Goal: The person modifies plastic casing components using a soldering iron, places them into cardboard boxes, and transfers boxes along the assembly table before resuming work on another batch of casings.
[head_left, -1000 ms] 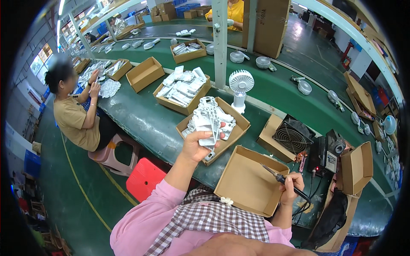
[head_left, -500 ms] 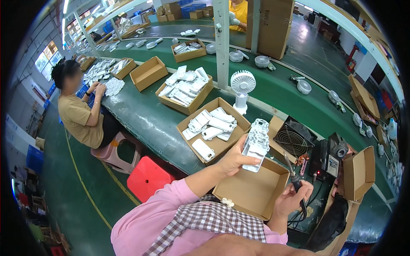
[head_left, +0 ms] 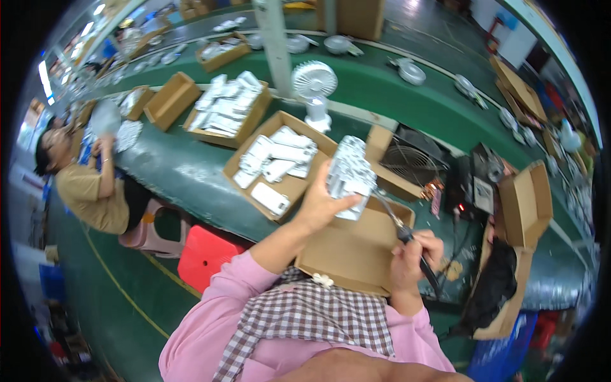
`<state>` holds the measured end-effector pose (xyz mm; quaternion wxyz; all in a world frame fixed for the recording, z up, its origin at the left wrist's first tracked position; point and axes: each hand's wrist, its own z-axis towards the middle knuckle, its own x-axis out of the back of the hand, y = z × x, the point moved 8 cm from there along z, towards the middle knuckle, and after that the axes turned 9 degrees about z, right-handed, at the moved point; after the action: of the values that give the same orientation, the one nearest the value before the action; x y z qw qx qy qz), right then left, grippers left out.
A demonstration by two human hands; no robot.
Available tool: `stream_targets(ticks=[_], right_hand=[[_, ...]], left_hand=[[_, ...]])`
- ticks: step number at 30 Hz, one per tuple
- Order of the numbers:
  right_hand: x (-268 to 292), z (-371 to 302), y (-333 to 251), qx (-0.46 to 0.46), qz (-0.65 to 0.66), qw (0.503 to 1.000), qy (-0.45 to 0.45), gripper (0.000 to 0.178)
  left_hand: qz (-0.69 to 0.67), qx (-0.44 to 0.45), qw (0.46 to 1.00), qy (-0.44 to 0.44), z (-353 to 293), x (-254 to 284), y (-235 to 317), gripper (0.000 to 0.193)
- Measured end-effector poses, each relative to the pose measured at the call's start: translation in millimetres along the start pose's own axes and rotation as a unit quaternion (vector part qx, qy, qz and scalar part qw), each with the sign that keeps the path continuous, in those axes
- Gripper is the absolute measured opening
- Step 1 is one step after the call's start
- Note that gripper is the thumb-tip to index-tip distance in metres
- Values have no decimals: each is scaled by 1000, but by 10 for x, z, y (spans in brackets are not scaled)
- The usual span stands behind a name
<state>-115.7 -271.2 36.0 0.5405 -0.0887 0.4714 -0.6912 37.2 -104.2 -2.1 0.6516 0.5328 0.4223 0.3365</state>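
Note:
A small stack of white plastic casings (head_left: 351,167) is gripped in my left hand (head_left: 320,202), thumb across the lower end and the moulded inner side facing up. My right hand (head_left: 417,256) is closed round the black handle of a soldering iron (head_left: 403,233). The iron slants up and left, its tip close to the casings' lower right edge; whether it touches them is too blurred to say. Beneath both hands lies an open cardboard box (head_left: 347,254). Left of it, another box (head_left: 237,170) holds several white casings (head_left: 277,156).
Behind the boxes stands a white desk fan (head_left: 314,83). To the right are a black fume fan (head_left: 414,159), a soldering station (head_left: 477,191) and an upright carton (head_left: 527,204). A green conveyor (head_left: 369,83) carries fan parts. A co-worker (head_left: 95,184) sits at the far left.
The soldering iron has come left toward the casings, its tip now near their edge. My left hand still grips the casings. The whole view has shifted, and the co-worker's hands are raised near a pale bag-like thing.

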Motion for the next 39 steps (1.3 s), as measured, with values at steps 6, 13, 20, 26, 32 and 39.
stream_targets(ticks=[6, 13, 20, 26, 32, 39], right_hand=[[-46, 4, 20, -38, -27, 999, -20, 14], [-74, 48, 65, -69, -77, 995, -13, 12], [-111, 91, 74, -84, -96, 992, 3, 13], [-127, 109, 81, -75, -110, 991, -5, 13], [-125, 102, 122, -87, -104, 991, -2, 13], [-71, 87, 156, -90, -80, 993, 6, 13]], left_hand=[[-8, 7, 1000, 2, 23, -7, -10, 73], [2, 5, 1000, -4, -7, -27, -9, 70], [6, 7, 1000, -10, -20, -47, 1, 71], [0, 3, 1000, -14, -10, -55, 5, 73], [11, 0, 1000, -12, -18, -35, 11, 73], [10, 4, 1000, -16, -22, -47, 10, 73]])
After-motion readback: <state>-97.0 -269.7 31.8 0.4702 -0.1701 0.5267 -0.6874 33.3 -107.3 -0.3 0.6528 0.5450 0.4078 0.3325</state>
